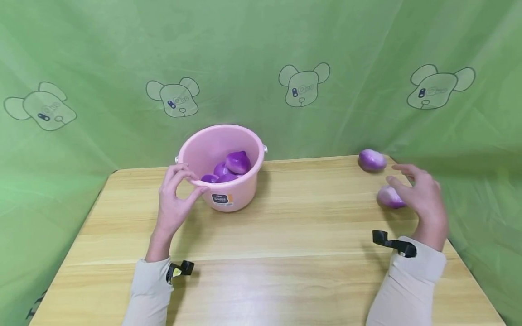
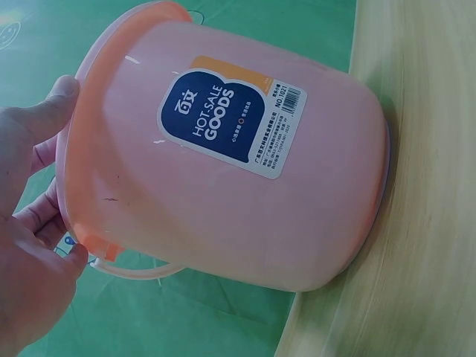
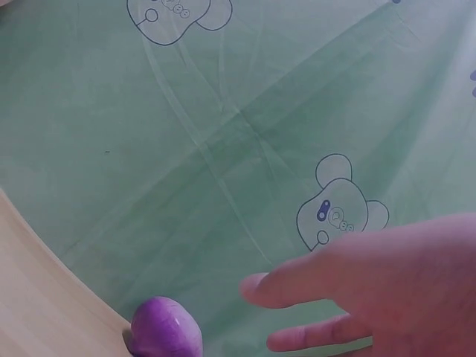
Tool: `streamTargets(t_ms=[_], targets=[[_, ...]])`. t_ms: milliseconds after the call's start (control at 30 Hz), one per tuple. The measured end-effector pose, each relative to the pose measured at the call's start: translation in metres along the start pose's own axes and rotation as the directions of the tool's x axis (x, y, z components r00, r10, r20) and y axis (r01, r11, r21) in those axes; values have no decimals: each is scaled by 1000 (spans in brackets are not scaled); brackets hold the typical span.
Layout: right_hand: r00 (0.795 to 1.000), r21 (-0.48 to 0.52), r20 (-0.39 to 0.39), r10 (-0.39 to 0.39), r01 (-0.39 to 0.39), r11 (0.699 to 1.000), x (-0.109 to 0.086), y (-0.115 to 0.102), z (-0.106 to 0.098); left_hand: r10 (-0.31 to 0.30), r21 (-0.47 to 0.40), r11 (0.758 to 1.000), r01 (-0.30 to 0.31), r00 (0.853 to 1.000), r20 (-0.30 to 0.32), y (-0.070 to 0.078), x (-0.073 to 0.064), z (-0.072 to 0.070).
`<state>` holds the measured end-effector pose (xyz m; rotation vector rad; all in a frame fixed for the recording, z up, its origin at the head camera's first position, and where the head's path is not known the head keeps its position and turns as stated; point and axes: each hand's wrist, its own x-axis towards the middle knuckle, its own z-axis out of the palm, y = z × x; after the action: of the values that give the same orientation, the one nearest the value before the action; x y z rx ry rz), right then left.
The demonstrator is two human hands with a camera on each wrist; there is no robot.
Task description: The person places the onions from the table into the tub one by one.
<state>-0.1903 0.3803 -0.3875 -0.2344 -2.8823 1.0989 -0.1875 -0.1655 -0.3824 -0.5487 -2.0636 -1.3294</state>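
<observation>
A pink bucket (image 1: 236,194) stands upright at the back of the table, with several purple onions (image 1: 238,162) inside it. My left hand (image 1: 176,194) pinches its near-left rim, the thumb outside and the fingers over the edge; the left wrist view shows the bucket's label (image 2: 230,115) side-on. Toward the right, two more purple-and-white onions lie on the wood, one at the back corner (image 1: 372,160) and a nearer one (image 1: 390,196). Over the nearer onion, partly covering it, is my right hand (image 1: 424,192), thumb and fingers apart and holding nothing. One onion (image 3: 167,327) shows low in the right wrist view.
The wooden table (image 1: 285,244) ends at the back and right against a green curtain (image 1: 244,54) printed with bear heads. The bucket's handle (image 2: 141,273) hangs behind it in the left wrist view. A black camera mount (image 1: 393,244) sits on the right wrist.
</observation>
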Motion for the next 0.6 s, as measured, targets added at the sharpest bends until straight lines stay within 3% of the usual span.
streamTargets(t_ms=[600], targets=[[993, -44, 114, 44, -39, 998, 1, 9, 5, -23, -2, 1000, 24, 1000, 3, -2, -2, 1]])
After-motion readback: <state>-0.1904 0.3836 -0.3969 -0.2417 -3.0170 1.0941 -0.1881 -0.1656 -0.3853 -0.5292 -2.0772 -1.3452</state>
